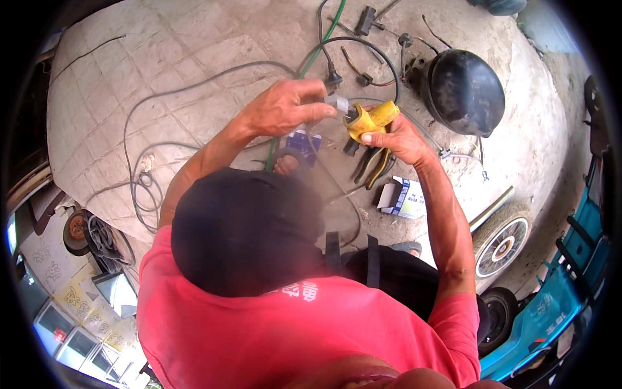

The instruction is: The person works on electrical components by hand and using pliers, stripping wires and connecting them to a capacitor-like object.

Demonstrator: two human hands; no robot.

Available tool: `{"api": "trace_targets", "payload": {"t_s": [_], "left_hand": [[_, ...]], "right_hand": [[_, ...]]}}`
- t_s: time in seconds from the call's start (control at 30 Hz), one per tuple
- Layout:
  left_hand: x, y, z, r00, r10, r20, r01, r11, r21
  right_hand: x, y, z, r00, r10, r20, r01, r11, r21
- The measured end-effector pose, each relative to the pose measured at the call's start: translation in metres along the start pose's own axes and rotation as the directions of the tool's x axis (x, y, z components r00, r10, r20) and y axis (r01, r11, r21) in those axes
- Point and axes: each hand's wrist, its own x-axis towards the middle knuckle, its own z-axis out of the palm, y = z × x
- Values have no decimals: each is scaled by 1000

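My left hand reaches in from the left, its fingers closed on a small whitish-grey block-shaped piece. In my right hand is a yellow moulded piece with a rounded branch and a dark end, which faces the grey piece. The two pieces are close together; whether they touch I cannot tell. Pliers with black and yellow handles lie on the floor just below my right hand. A white and blue carton with its end flap raised is nearer to me. Behind my left forearm sits a dark blue box.
A black domed metal unit with thin pipes stands at the far right. A grey cable loops across the left floor, and a black plug lies beyond my hands. At right are a spoked wheel and a turquoise vehicle.
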Motion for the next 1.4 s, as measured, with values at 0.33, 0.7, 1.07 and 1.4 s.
{"api": "trace_targets", "payload": {"t_s": [0.33,0.7,1.07,1.4], "left_hand": [[0,2,12,996,-9,86,4,998,65],[-4,-10,32,994,-21,103,8,992,126],[-10,-20,45,989,-90,121,85,995,43],[-1,-42,50,994,-52,100,58,996,-62]], "right_hand": [[-4,-2,-1,1000,9,-4,-9,994,-107],[-10,2,-3,998,51,-39,-58,977,-207],[-9,11,5,992,122,-44,-128,973,-193],[-6,18,3,993,89,-71,-99,982,-161]]}}
